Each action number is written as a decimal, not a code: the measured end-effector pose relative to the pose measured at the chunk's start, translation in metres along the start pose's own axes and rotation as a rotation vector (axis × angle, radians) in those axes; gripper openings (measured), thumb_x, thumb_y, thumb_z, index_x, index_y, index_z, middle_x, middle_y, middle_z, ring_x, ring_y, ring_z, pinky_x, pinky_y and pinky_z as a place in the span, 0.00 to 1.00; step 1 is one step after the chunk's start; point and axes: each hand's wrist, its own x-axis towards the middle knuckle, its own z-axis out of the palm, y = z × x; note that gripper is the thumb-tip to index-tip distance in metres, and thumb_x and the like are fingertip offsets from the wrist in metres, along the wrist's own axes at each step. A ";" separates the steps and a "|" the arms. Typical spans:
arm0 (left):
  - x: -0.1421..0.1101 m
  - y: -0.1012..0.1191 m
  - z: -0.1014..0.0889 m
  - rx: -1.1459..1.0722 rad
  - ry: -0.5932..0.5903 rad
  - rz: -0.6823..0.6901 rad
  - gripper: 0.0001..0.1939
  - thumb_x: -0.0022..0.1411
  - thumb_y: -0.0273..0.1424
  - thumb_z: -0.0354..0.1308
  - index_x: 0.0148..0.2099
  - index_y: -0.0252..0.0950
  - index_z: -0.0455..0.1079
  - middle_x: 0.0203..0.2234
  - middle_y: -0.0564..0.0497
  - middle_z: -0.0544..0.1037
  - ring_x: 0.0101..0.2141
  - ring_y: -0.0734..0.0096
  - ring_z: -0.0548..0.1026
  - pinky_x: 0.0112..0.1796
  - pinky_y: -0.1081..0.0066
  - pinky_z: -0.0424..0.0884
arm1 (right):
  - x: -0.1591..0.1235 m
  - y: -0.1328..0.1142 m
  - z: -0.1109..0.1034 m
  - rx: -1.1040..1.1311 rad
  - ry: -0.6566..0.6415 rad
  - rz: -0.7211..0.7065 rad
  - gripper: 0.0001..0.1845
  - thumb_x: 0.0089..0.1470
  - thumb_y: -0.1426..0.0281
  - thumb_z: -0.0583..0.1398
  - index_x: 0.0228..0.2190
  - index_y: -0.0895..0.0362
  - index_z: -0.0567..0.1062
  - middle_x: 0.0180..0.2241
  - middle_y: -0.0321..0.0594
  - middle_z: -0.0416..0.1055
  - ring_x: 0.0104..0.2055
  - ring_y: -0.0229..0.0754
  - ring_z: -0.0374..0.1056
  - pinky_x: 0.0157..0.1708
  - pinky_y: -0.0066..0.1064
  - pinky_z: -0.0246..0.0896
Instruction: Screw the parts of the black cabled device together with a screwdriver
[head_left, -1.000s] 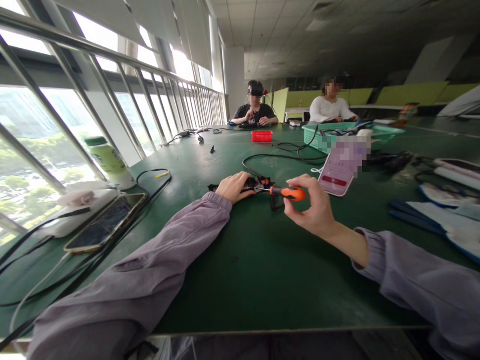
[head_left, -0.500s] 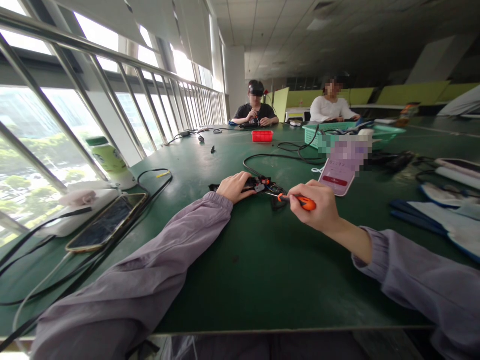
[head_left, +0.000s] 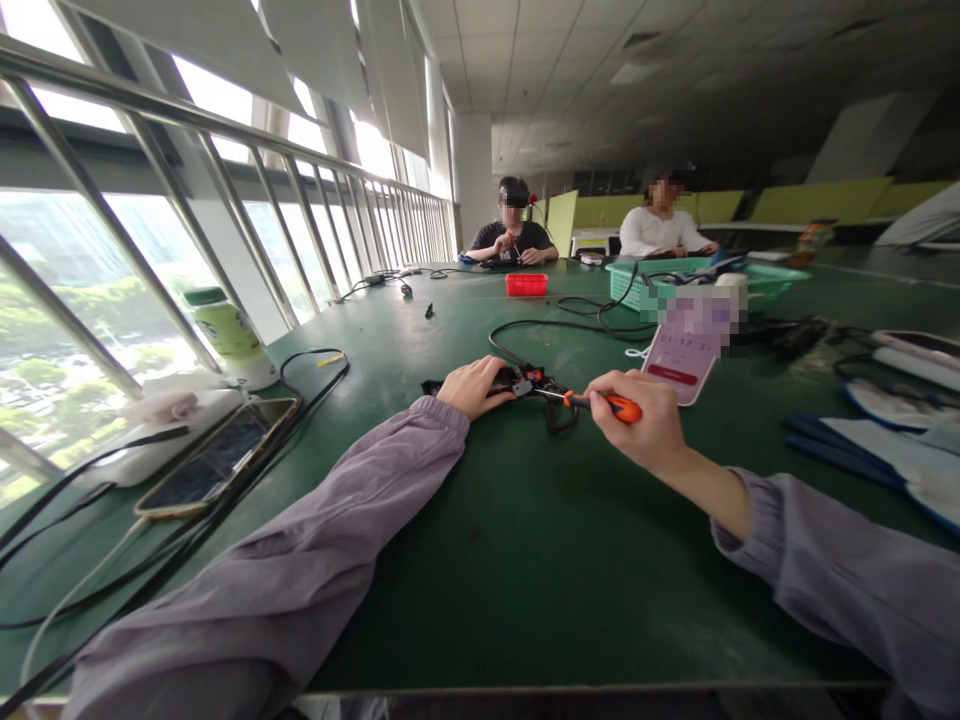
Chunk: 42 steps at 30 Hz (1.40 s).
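Note:
My left hand [head_left: 472, 388] is closed over a black device with orange and grey parts [head_left: 531, 380], which lies on the green table [head_left: 480, 580]. Its exact kind is hard to make out, and my fingers cover part of it. In my right hand [head_left: 646, 425] is a screwdriver [head_left: 624, 408] with an orange and black handle, gripped in a closed fist. The metal shaft points left, and its tip reaches the device near my left fingers; exact contact is too small to tell. A black cable [head_left: 517, 323] curves away behind the device.
Beyond stand a red box [head_left: 526, 285] and a green basket [head_left: 630, 290] of items. A propped phone [head_left: 679, 360] and blue-white gloves [head_left: 862, 450] are right. Left lie another phone [head_left: 217, 458], cables and a bottle [head_left: 231, 340]. Two people [head_left: 511, 235] sit across.
My right hand has closed from a loose fingertip hold to a fist around the screwdriver and shifted slightly right. The left hand stays on the device. The view has tilted up slightly.

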 end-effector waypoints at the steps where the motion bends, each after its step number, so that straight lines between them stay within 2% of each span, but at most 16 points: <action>1: 0.000 0.000 0.000 0.003 -0.002 0.000 0.19 0.59 0.43 0.55 0.47 0.35 0.61 0.39 0.46 0.73 0.41 0.62 0.74 0.39 0.68 0.69 | 0.000 0.000 0.000 -0.001 -0.002 0.013 0.06 0.49 0.72 0.56 0.22 0.55 0.69 0.18 0.33 0.67 0.20 0.35 0.59 0.22 0.28 0.54; 5: 0.000 0.000 0.001 0.006 -0.013 -0.005 0.20 0.60 0.44 0.54 0.47 0.35 0.61 0.40 0.46 0.73 0.41 0.62 0.74 0.39 0.68 0.69 | -0.002 0.001 0.001 0.056 0.002 0.107 0.01 0.48 0.71 0.57 0.28 0.54 0.69 0.20 0.32 0.67 0.21 0.35 0.62 0.23 0.28 0.57; 8: 0.001 -0.002 0.002 -0.008 -0.012 -0.006 0.21 0.59 0.44 0.54 0.47 0.35 0.61 0.40 0.45 0.73 0.41 0.61 0.74 0.39 0.67 0.69 | -0.001 0.002 0.003 0.144 0.062 0.126 0.12 0.44 0.72 0.59 0.35 0.54 0.67 0.27 0.35 0.68 0.27 0.38 0.67 0.29 0.30 0.62; 11: 0.001 -0.002 0.003 -0.007 -0.013 -0.008 0.21 0.60 0.45 0.54 0.48 0.35 0.61 0.40 0.45 0.73 0.41 0.61 0.74 0.39 0.67 0.69 | -0.001 0.001 0.003 0.159 0.074 0.132 0.13 0.43 0.73 0.59 0.35 0.54 0.67 0.31 0.37 0.70 0.32 0.40 0.69 0.33 0.31 0.63; 14: 0.001 -0.002 0.003 0.004 -0.022 -0.012 0.21 0.60 0.44 0.53 0.48 0.34 0.61 0.40 0.45 0.73 0.41 0.62 0.74 0.39 0.67 0.69 | -0.002 -0.001 0.002 0.135 0.033 0.239 0.06 0.49 0.69 0.57 0.32 0.54 0.68 0.27 0.36 0.70 0.27 0.38 0.66 0.28 0.29 0.59; 17: 0.001 -0.002 0.002 0.008 -0.020 -0.009 0.21 0.60 0.44 0.53 0.48 0.35 0.61 0.40 0.46 0.73 0.41 0.62 0.74 0.39 0.68 0.69 | -0.003 -0.003 0.000 0.133 0.027 0.294 0.05 0.52 0.67 0.55 0.30 0.54 0.69 0.23 0.34 0.68 0.22 0.35 0.62 0.24 0.28 0.56; 19: 0.001 -0.002 0.002 0.006 -0.016 -0.005 0.20 0.60 0.44 0.53 0.48 0.35 0.61 0.39 0.46 0.73 0.41 0.62 0.74 0.39 0.68 0.69 | -0.004 -0.002 -0.001 0.151 0.050 0.297 0.06 0.50 0.70 0.56 0.33 0.54 0.69 0.23 0.33 0.67 0.22 0.36 0.62 0.24 0.29 0.57; 22: 0.000 -0.003 0.003 0.001 -0.012 0.000 0.20 0.60 0.44 0.54 0.48 0.35 0.61 0.40 0.46 0.72 0.41 0.62 0.74 0.39 0.68 0.69 | -0.004 -0.002 -0.002 0.191 0.091 0.308 0.14 0.46 0.74 0.56 0.38 0.53 0.66 0.25 0.32 0.68 0.23 0.36 0.63 0.26 0.29 0.59; 24: 0.000 -0.003 0.003 0.002 -0.012 0.004 0.21 0.60 0.44 0.54 0.48 0.35 0.61 0.40 0.46 0.72 0.41 0.62 0.74 0.39 0.68 0.69 | -0.004 -0.002 -0.003 0.198 0.071 0.328 0.10 0.46 0.73 0.56 0.35 0.53 0.67 0.25 0.33 0.69 0.23 0.36 0.64 0.25 0.29 0.59; 26: 0.000 -0.003 0.003 0.006 -0.014 0.003 0.21 0.60 0.44 0.54 0.48 0.34 0.61 0.40 0.45 0.72 0.41 0.62 0.74 0.39 0.68 0.69 | -0.003 -0.003 -0.003 0.174 0.025 0.348 0.02 0.48 0.70 0.57 0.28 0.54 0.68 0.23 0.33 0.68 0.22 0.35 0.64 0.23 0.28 0.57; 28: 0.000 -0.003 0.003 0.010 -0.017 0.000 0.21 0.60 0.44 0.54 0.48 0.34 0.61 0.40 0.45 0.73 0.41 0.62 0.74 0.39 0.67 0.69 | -0.002 -0.004 -0.004 0.154 0.003 0.352 0.04 0.50 0.68 0.57 0.26 0.54 0.68 0.20 0.32 0.67 0.21 0.35 0.63 0.23 0.28 0.56; 30: 0.000 -0.003 0.002 0.005 -0.015 -0.003 0.21 0.60 0.44 0.54 0.48 0.35 0.61 0.40 0.45 0.73 0.41 0.62 0.74 0.39 0.67 0.69 | -0.002 -0.004 -0.003 0.157 0.032 0.329 0.03 0.49 0.69 0.58 0.30 0.54 0.68 0.21 0.32 0.66 0.23 0.36 0.64 0.26 0.29 0.58; 34: 0.000 -0.002 0.002 -0.015 -0.009 -0.006 0.20 0.59 0.43 0.55 0.48 0.35 0.61 0.40 0.46 0.72 0.41 0.62 0.74 0.39 0.68 0.69 | -0.003 -0.001 -0.001 0.221 0.104 0.247 0.18 0.44 0.74 0.59 0.40 0.54 0.65 0.33 0.37 0.69 0.35 0.40 0.69 0.36 0.32 0.64; 35: 0.000 -0.002 0.002 -0.017 -0.009 -0.008 0.20 0.59 0.43 0.55 0.48 0.35 0.61 0.40 0.46 0.72 0.41 0.63 0.74 0.39 0.68 0.69 | -0.004 0.000 -0.001 0.222 0.095 0.245 0.18 0.44 0.73 0.60 0.40 0.54 0.65 0.32 0.37 0.69 0.34 0.40 0.69 0.35 0.33 0.64; 39: 0.000 -0.002 0.002 -0.018 -0.011 -0.005 0.20 0.59 0.43 0.54 0.48 0.36 0.61 0.40 0.47 0.72 0.40 0.63 0.74 0.39 0.68 0.69 | -0.004 -0.002 -0.003 0.162 -0.001 0.301 0.04 0.49 0.69 0.58 0.31 0.53 0.67 0.19 0.30 0.64 0.22 0.36 0.65 0.26 0.30 0.59; 42: 0.000 -0.003 0.003 -0.016 -0.007 -0.003 0.20 0.59 0.44 0.54 0.48 0.36 0.61 0.40 0.46 0.72 0.40 0.63 0.74 0.39 0.68 0.69 | -0.004 -0.003 -0.003 0.171 0.023 0.268 0.10 0.48 0.70 0.59 0.35 0.53 0.67 0.23 0.32 0.65 0.25 0.37 0.66 0.28 0.30 0.61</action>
